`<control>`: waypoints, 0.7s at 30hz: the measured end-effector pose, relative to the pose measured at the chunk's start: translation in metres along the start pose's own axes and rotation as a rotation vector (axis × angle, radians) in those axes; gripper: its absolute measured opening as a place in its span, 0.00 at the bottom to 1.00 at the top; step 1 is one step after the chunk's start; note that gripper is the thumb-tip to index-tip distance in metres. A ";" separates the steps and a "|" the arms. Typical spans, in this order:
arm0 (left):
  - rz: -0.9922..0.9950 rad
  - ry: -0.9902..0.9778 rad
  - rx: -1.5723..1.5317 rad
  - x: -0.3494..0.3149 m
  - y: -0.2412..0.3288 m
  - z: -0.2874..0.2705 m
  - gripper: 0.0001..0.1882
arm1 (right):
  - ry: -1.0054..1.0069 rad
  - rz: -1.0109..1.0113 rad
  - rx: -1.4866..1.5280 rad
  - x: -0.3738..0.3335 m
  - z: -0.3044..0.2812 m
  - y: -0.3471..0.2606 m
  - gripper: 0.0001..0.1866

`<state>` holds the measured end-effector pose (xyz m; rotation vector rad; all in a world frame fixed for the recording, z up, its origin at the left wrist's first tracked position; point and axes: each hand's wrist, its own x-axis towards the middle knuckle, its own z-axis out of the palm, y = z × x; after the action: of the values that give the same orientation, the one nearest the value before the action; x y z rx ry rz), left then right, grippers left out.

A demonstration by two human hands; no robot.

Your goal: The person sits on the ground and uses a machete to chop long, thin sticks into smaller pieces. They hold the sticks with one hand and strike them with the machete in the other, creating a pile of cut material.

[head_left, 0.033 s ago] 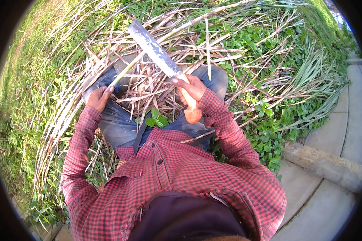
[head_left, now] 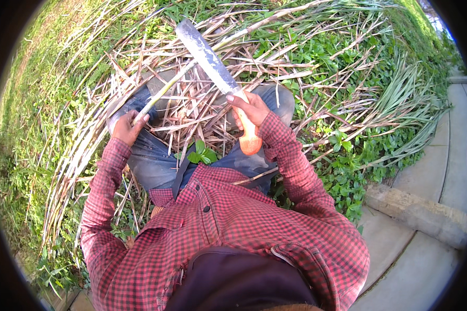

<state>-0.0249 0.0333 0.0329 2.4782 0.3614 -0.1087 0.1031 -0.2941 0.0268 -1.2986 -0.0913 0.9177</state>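
Observation:
My right hand (head_left: 251,111) is wrapped round the orange-brown wooden handle (head_left: 250,140) of a machete (head_left: 207,58). Its broad, worn blade with pale flaking patches slants up and to the left, over a long yellow-green stalk (head_left: 166,86). Whether blade and stalk touch, I cannot tell. At my left knee, my left hand (head_left: 128,127) is closed on the stalk's near end. From there the stalk runs up and right, past the blade, toward green leaves at the far side. Dry brown leaf strips (head_left: 189,106) lie heaped between my legs.
A bundle of trimmed stalks (head_left: 72,171) curves along the grass on my left. Long green leaves (head_left: 399,98) lie at the right, over low leafy plants (head_left: 342,181). Beyond them are concrete slabs (head_left: 425,171) and a pale block-like kerb (head_left: 420,212).
The machete in my right hand has shifted slightly up and to the right along the stalk. The fingers of my left hand have moved a little on the stalk's near end.

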 end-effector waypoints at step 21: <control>-0.648 -0.786 -0.764 -0.003 0.032 -0.041 0.26 | 0.315 -0.260 0.178 0.052 -0.073 -0.014 0.17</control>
<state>-0.0190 0.0327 0.0848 1.3481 0.6762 -0.9721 0.1838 -0.3187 -0.0067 -1.2165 0.0657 0.4824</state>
